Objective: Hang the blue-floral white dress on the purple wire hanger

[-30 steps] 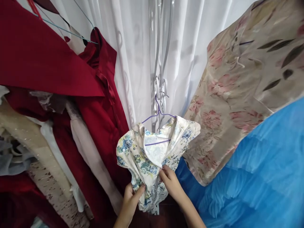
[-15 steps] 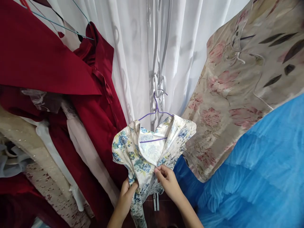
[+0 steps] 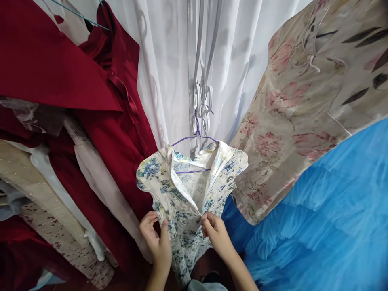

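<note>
A cream dress with blue and green flowers [image 3: 182,194] hangs from a purple wire hanger [image 3: 185,139]. White edging lines its open V neck, through which the hanger's lower bar shows. My right hand [image 3: 215,232] is closed in a pinch at the bottom point of that V; the small part between the fingertips is hidden. At the dress's left side, my left hand [image 3: 157,238] has its fingers curled and thumb near them, with the side fabric between. The lower part of the dress falls between my forearms.
The purple hanger hooks onto a white metal stand [image 3: 198,89] before a white curtain [image 3: 166,72]. Dark red garments [image 3: 118,133] hang on the left. A beige floral dress [image 3: 273,117] and a blue ruffled tulle garment [image 3: 318,202] hang on the right.
My left hand has shifted left and turned along the dress's side, its fingers now higher and more visible. The dress front is spread flatter. My right hand keeps its pinch at the V.
</note>
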{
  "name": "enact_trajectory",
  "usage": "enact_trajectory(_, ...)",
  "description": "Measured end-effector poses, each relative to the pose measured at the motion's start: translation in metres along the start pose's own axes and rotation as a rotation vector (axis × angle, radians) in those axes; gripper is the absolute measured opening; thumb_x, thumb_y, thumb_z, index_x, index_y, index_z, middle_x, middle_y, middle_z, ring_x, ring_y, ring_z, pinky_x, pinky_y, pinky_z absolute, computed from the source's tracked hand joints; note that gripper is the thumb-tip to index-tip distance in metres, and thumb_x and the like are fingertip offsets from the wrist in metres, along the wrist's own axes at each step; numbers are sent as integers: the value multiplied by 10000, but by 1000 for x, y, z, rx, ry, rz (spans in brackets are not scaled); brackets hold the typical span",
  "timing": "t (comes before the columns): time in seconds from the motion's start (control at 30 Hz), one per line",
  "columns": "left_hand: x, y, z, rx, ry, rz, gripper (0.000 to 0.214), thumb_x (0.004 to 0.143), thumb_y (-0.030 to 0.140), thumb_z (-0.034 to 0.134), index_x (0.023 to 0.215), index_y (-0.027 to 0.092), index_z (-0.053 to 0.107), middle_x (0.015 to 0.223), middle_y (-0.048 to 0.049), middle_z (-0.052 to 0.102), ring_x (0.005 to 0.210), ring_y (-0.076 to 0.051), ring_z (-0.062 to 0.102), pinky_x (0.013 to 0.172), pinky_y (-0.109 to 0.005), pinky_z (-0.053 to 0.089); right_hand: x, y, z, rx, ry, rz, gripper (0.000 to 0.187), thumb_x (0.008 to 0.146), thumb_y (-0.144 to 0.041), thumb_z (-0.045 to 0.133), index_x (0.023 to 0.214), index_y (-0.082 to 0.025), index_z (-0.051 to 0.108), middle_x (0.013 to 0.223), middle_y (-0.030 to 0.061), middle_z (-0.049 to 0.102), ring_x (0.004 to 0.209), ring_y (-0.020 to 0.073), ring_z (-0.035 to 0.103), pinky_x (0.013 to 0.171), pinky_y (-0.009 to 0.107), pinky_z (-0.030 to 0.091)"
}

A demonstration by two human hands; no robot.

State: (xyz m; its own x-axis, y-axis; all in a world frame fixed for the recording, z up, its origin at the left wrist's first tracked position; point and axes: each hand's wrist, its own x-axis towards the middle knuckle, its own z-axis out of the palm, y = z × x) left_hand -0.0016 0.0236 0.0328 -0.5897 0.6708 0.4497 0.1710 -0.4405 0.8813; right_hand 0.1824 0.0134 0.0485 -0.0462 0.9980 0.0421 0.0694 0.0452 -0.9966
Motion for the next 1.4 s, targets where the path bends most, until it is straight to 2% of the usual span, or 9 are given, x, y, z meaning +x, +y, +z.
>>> enact_trajectory(0.13,-25,9,18,125,-607,0,224,875,229,625,1097,222,600,1087,-85,624,1070,-250,595,948,-352,460,-4,-2,-1,10,-7,2,339,944,-458,542,739,-188,555,517,-39,496,474,120,415,496,248,299)
enact_trajectory(0.23,-36,11,33,115,-778,-58,184,910,249,582,1088,201,595,1053,-103,653,1023,-259,625,904,-358,480,-4,-7,-3,10,-7,-3,385,926,-509,582,721,-185,561,540,-25,526,471,121,446,492,249,316)
enact_trajectory(0.4,-40,11,45,128,-798,-62,129,940,263,543,1038,189,583,987,-93,669,953,-241,634,870,-334,478,-8,-16,-4,22,16,-9,411,900,-540,615,706,-182,559,532,-31,508,453,112,432,477,243,303)
enact_trajectory(0.6,-35,12,35,215,-795,41,94,906,215,534,815,205,518,776,-27,579,764,-190,566,744,-285,437,-9,-32,1,173,92,37,430,846,-578,647,680,-191,559,448,-55,441,397,91,329,430,242,233)
enact_trajectory(0.93,-21,-11,32,339,-805,86,109,712,133,561,691,212,490,633,27,492,584,-140,469,606,-251,366,82,-164,-10,114,182,-339,355,820,-410,668,567,-192,547,447,-47,473,424,89,373,455,237,289)
enact_trajectory(1.1,-15,-10,33,368,-893,40,82,693,128,580,689,202,544,626,16,540,549,-142,493,576,-257,381,96,-182,-13,134,256,-408,259,822,-362,651,651,-171,622,455,-52,489,439,93,416,472,231,320)
enact_trajectory(1.2,10,17,41,272,-928,92,73,789,151,576,796,192,636,733,-26,645,650,-174,589,651,-280,438,88,-177,-12,146,243,-388,242,830,-387,647,734,-165,640,458,-66,474,429,88,402,461,229,296)
enact_trajectory(1.3,54,67,59,84,-784,193,276,907,218,559,1170,199,642,895,-51,684,762,-186,626,740,-298,477,77,-177,-12,137,215,-404,260,850,-408,646,745,-172,615,464,-70,467,430,84,398,460,227,277)
enact_trajectory(1.4,99,121,82,11,-691,439,389,975,244,508,1359,221,562,952,-56,669,808,-184,613,812,-318,474,70,-183,-16,108,174,-417,286,859,-429,654,733,-184,579,471,-67,470,433,86,393,460,228,275)
